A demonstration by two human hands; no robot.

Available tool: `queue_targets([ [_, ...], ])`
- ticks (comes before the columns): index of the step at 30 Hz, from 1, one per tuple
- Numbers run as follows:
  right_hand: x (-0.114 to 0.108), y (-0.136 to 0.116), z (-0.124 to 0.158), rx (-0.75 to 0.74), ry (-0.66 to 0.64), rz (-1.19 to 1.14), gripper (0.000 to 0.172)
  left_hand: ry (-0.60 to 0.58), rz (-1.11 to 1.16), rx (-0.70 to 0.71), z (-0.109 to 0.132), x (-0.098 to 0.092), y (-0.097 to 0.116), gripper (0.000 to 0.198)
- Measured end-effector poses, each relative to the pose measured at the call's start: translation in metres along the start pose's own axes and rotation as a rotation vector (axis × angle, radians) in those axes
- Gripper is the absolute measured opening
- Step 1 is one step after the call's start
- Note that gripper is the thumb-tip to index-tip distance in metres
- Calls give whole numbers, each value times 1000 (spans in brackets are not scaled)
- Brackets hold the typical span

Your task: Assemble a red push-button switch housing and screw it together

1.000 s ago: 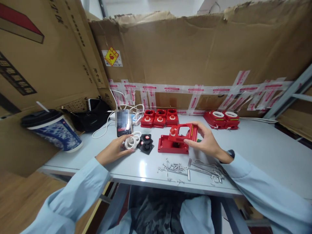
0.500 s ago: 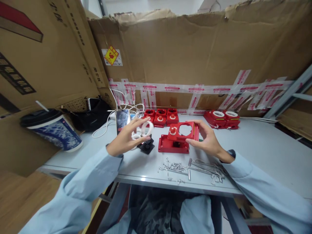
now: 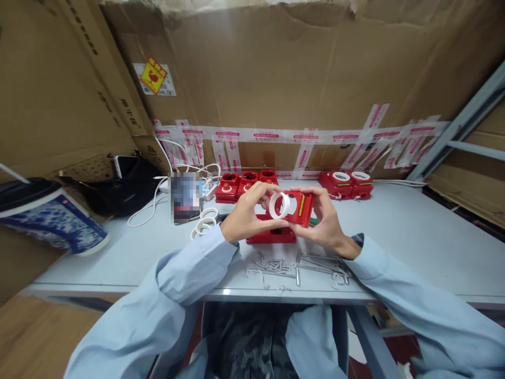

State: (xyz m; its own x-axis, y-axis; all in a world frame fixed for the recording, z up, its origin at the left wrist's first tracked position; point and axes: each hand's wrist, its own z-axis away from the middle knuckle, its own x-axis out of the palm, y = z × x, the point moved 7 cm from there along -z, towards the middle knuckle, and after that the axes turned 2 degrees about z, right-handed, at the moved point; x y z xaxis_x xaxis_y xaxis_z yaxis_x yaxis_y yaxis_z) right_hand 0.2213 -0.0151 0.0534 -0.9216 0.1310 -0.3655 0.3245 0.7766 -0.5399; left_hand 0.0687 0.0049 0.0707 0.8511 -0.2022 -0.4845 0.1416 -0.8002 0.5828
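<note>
Between the thumb and fingers of my left hand (image 3: 252,213) is a white plastic ring (image 3: 276,206), tilted up in front of a red housing cover (image 3: 303,206). My right hand (image 3: 325,221) grips that cover by its right end, near a yellow label strip. The ring overlaps the cover's round opening; I cannot tell whether they touch. Below them on the table lies a red housing base (image 3: 272,237), partly hidden by my hands. More white rings (image 3: 205,226) lie loose to the left of my left hand.
Loose screws (image 3: 274,265) and hex keys (image 3: 319,262) lie near the table's front edge. Red housings (image 3: 228,188) stand at the back, and two with white rings (image 3: 347,184) at back right. A phone (image 3: 184,197), white cables (image 3: 138,218) and a big paper cup (image 3: 59,218) are left.
My left hand has carried the white ring rightward to the red cover. My right hand still holds the cover, now turned a little. The camera view has shifted.
</note>
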Motion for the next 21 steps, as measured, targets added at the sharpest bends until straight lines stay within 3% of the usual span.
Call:
queue_targets([
  [4, 5, -4, 3, -42, -24, 46, 69, 29, 26, -17, 2, 1, -2, 62],
  [13, 7, -6, 5, -51, -20, 57, 70, 113, -92, 85, 3, -1, 7, 58],
  [21, 6, -7, 5, -50, -11, 75, 68, 98, -89, 73, 2, 0, 4, 62],
])
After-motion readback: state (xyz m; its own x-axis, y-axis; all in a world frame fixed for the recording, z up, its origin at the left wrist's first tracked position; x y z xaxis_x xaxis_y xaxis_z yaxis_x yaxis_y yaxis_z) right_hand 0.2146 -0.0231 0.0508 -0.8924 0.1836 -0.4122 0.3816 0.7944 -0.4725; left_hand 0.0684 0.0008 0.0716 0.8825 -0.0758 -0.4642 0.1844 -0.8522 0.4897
